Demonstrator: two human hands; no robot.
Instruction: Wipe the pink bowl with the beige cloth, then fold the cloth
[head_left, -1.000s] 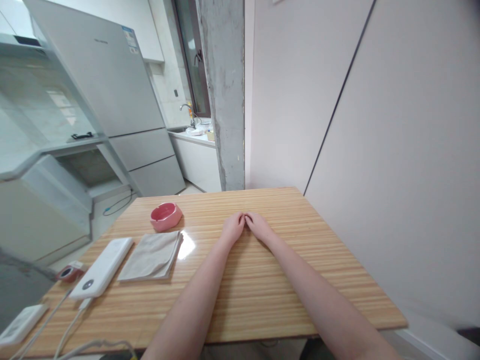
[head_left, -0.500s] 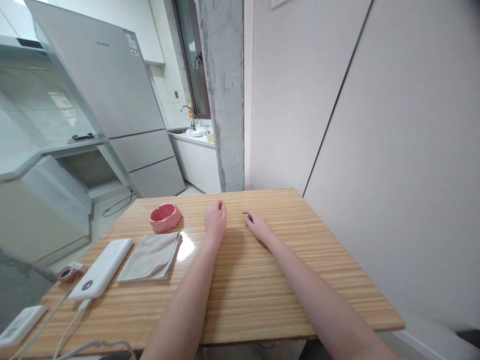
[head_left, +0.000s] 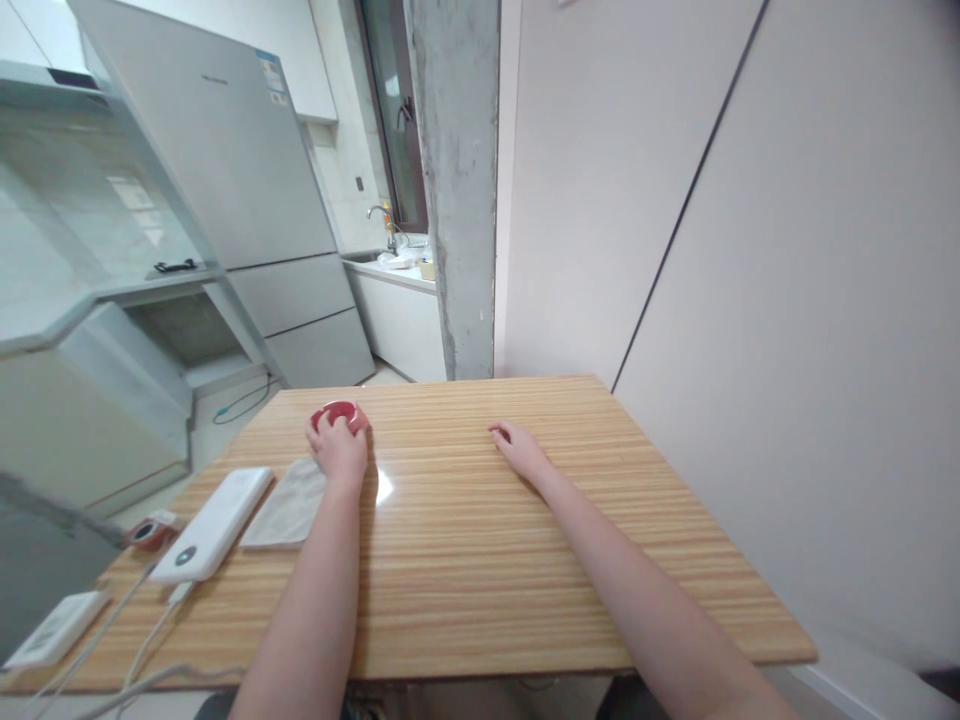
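A pink-red ashtray (head_left: 343,409) sits at the far left of the wooden table. My left hand (head_left: 337,448) reaches over its near side, fingers closed on the rim and wall. The hand and wrist hide much of the ashtray's near side. Under my left forearm lies a folded grey cloth (head_left: 282,508), its right part hidden by the arm. My right hand (head_left: 519,450) rests on the table right of the middle, loosely bent with fingers apart and nothing in them.
Left of the cloth lies a white power bank (head_left: 214,525) with a cable plugged in. Beyond it are a small red-brown roll-like item (head_left: 148,533) and a white flat box (head_left: 58,628). White cables (head_left: 161,680) cross the table's front left corner. A wall (head_left: 720,330) stands to the right.
My left hand has moved left from the table's middle to the ashtray and taken hold of it. My forearm now covers part of the cloth. The right hand has barely moved.
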